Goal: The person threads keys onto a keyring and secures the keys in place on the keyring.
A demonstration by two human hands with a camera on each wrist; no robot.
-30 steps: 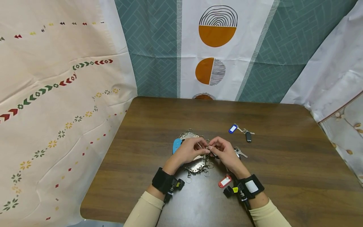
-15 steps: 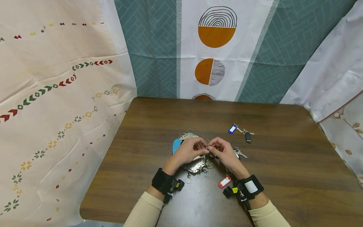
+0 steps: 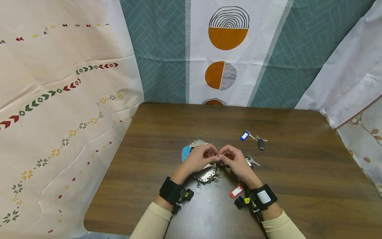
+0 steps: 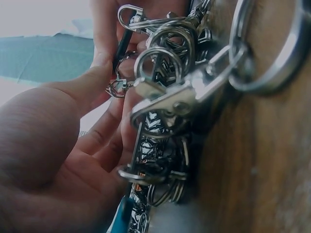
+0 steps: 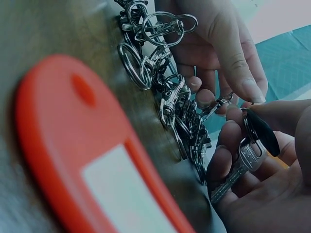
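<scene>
A shiny scalloped metal piece (image 3: 206,176) lies on the table, its edge hung with several swivel clasps (image 4: 182,97) and split rings (image 5: 133,65). Over its right side, my left hand (image 3: 200,158) pinches a ring on one small clasp (image 5: 216,108) between thumb and fingertips. My right hand (image 3: 235,162) meets it there, fingertips to fingertips. It holds a silver key (image 5: 237,174) with a black oval tag (image 5: 264,131) on the same ring, the key lying across the curled fingers. The exact join of clasp and key ring is hidden by the thumbs.
A blue tag (image 3: 185,153) sticks out left of the metal piece. Near my right wrist lies a red key tag (image 3: 236,191). Another key (image 3: 252,160) rests beside my right hand. Farther back are keys with a dark-blue tag (image 3: 245,135) and a black tag (image 3: 261,144).
</scene>
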